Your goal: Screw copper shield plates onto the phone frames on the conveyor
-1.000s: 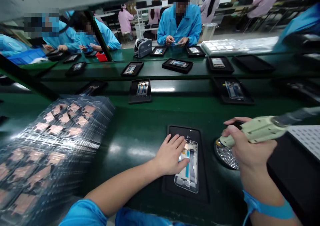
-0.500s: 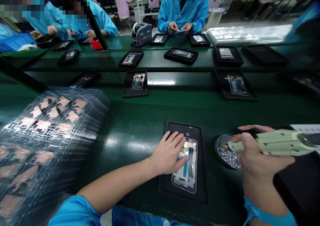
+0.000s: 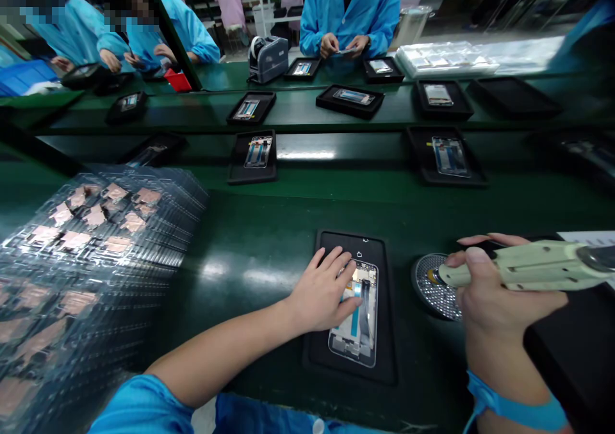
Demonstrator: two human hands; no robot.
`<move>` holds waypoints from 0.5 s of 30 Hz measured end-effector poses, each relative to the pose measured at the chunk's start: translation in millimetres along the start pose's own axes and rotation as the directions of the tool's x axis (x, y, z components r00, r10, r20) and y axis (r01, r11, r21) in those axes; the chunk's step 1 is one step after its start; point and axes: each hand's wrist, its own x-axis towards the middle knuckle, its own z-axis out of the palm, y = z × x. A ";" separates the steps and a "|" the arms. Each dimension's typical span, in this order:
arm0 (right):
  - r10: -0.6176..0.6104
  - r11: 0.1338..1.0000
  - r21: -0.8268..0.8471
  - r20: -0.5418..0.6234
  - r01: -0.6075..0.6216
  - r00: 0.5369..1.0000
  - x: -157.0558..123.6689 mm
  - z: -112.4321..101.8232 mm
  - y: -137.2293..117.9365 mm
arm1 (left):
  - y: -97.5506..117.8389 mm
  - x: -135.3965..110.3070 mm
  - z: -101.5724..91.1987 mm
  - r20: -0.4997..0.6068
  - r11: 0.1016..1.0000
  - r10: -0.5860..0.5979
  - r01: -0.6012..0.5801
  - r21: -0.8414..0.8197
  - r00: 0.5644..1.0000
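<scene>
left grip (image 3: 327, 287) spread flat on phone frame (image 3: 353, 341) (fragile, slick: lift by edges); right grip (image 3: 502, 299) wrapped round pale green dispensing gun (image 3: 535, 264).

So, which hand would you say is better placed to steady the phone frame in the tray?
Probably the left hand: it rests on the phone frame, while the right hand grips the cream tool beside the mesh disc.
</scene>
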 end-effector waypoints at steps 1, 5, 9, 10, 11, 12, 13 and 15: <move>-0.002 1.000 0.004 0.004 0.002 1.000 -0.3 0.1 0.2 | 0.2 0.0 0.1 -0.001 1.000 0.000 0.000 -0.001 1.000; -0.014 1.000 0.007 0.005 0.014 1.000 -1.2 1.2 2.4 | 0.8 -0.3 0.7 -0.012 1.000 0.006 -0.006 0.010 1.000; -0.025 1.000 -0.009 0.004 0.025 1.000 -0.9 1.0 5.0 | 1.0 0.1 0.2 0.000 1.000 0.003 -0.003 0.020 1.000; -0.028 1.000 -0.015 0.002 0.028 1.000 -0.7 0.7 5.4 | 1.0 0.3 0.2 0.001 1.000 0.001 -0.001 0.018 1.000; -0.029 0.999 -0.020 0.001 0.029 1.000 -0.7 0.2 5.6 | 1.0 0.4 0.4 -0.001 1.000 0.001 -0.001 0.015 1.000; -0.030 0.999 -0.024 0.000 0.030 1.000 -0.6 -0.2 5.8 | 1.0 0.5 0.6 -0.005 1.000 0.000 0.000 0.011 1.000; -0.030 0.999 -0.029 0.001 0.030 1.000 -0.7 -0.7 6.0 | 0.9 0.4 0.8 -0.009 1.000 0.001 -0.001 0.006 1.000; -0.026 0.999 -0.039 0.005 0.026 1.000 -1.0 -1.3 6.5 | 0.6 0.2 1.4 -0.016 1.000 0.002 -0.002 -0.003 1.000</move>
